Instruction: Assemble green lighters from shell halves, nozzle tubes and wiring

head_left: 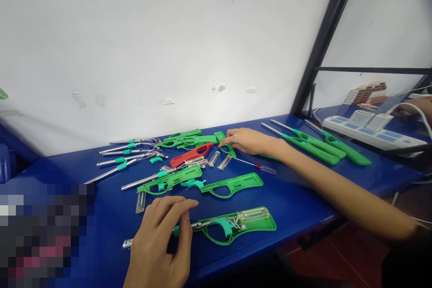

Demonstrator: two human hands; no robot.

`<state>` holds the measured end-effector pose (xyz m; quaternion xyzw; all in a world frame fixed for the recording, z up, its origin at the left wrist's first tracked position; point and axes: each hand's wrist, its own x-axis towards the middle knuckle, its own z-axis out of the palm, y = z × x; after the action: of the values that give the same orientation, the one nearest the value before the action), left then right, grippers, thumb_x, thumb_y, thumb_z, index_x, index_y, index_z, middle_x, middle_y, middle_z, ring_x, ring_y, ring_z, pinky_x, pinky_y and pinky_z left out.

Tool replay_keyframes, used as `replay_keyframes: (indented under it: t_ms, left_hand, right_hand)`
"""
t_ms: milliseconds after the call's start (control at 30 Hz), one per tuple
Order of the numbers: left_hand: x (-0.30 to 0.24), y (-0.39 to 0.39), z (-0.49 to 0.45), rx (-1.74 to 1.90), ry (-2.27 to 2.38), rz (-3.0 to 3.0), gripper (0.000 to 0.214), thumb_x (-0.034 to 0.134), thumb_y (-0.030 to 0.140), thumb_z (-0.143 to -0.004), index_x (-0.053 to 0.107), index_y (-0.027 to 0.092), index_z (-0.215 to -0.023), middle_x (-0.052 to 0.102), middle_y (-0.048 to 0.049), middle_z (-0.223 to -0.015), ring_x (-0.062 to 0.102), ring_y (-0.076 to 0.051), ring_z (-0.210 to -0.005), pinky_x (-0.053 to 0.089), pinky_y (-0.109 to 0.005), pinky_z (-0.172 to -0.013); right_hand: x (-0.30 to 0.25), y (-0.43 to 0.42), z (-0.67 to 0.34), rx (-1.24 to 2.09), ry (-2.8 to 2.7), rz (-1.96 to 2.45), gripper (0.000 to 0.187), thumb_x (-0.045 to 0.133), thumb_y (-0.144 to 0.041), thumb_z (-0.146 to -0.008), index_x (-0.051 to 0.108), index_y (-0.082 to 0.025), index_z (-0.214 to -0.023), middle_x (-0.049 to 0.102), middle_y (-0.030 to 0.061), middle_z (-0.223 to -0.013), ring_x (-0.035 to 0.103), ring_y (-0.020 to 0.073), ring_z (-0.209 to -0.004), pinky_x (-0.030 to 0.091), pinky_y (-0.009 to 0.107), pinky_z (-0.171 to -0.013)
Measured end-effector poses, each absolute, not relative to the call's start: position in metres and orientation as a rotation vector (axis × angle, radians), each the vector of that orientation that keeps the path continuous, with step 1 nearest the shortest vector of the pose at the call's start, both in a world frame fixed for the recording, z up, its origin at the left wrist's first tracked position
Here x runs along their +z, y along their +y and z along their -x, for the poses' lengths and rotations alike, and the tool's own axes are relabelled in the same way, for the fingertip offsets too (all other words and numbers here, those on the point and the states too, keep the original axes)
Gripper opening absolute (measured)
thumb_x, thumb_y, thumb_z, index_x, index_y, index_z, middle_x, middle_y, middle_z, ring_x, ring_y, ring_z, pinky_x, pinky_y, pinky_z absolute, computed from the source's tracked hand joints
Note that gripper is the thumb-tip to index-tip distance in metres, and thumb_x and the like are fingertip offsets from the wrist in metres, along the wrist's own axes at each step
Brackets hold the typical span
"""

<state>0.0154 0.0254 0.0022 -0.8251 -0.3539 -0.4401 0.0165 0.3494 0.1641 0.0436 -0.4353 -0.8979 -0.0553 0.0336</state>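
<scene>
My left hand [161,236] rests near the table's front edge, fingers curled in a pinch on the metal tube of a half-assembled green lighter [232,225] that lies open with a teal trigger and clear tank inside. My right hand [248,141] reaches across to the back of the blue table [297,198], fingers stretched onto a green lighter shell [224,143]. Beside it lie a red shell [191,155], clear tanks [219,161] and a small red-handled screwdriver [259,167]. Other green shells [232,185] and metal tubes [128,157] are spread between my hands.
Three finished green lighters [317,144] lie at the back right. A white power strip [371,130] with plugs sits beyond a black frame post [324,40]. A white wall stands behind. A blurred patch covers the lower left corner.
</scene>
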Motion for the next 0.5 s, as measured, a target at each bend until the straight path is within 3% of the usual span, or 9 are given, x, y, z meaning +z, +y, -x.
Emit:
replay_keyframes:
  t_ms: [133, 333, 433, 500]
  left_hand:
    - [0.003, 0.026, -0.016, -1.358, -1.093, 2.572, 0.024, 0.056, 0.013, -0.103, 0.068, 0.029, -0.117, 0.07, -0.0003, -0.107, 0.069, -0.016, -0.097, 0.055, -0.029, -0.086]
    - [0.003, 0.024, -0.014, -1.363, -1.086, 2.565, 0.024, 0.056, 0.013, -0.103, 0.067, 0.029, -0.117, 0.07, -0.0013, -0.106, 0.07, -0.018, -0.097, 0.056, -0.031, -0.086]
    - [0.004, 0.023, -0.013, -1.349, -1.097, 2.57, 0.024, 0.057, 0.013, -0.103, 0.068, 0.029, -0.117, 0.07, -0.0016, -0.108, 0.07, -0.018, -0.098, 0.056, -0.03, -0.087]
    - [0.004, 0.023, -0.013, -1.352, -1.116, 2.563, 0.024, 0.057, 0.013, -0.103, 0.068, 0.029, -0.117, 0.069, -0.0016, -0.108, 0.069, -0.018, -0.099, 0.056, -0.031, -0.089]
  right_hand:
    - [0.038, 0.169, -0.349, -0.254, -2.757, 1.307, 0.028, 0.067, -0.032, -0.106, 0.067, -0.02, -0.131, 0.071, 0.008, -0.124, 0.071, 0.0216, -0.1, 0.062, 0.042, -0.087]
    - [0.036, 0.168, -0.342, -0.332, -2.735, 1.281, 0.029, 0.069, -0.034, -0.105, 0.068, -0.019, -0.129, 0.071, 0.0086, -0.126, 0.072, 0.0228, -0.104, 0.063, 0.044, -0.089]
    - [0.04, 0.167, -0.341, -0.361, -2.674, 1.261, 0.019, 0.066, -0.023, -0.105, 0.072, -0.02, -0.122, 0.073, 0.0091, -0.124, 0.071, 0.023, -0.104, 0.06, 0.042, -0.091]
    - [0.05, 0.162, -0.341, -0.386, -2.59, 1.252, 0.022, 0.058, -0.013, -0.105, 0.074, -0.022, -0.117, 0.074, 0.0107, -0.125, 0.07, 0.0244, -0.108, 0.056, 0.042, -0.095]
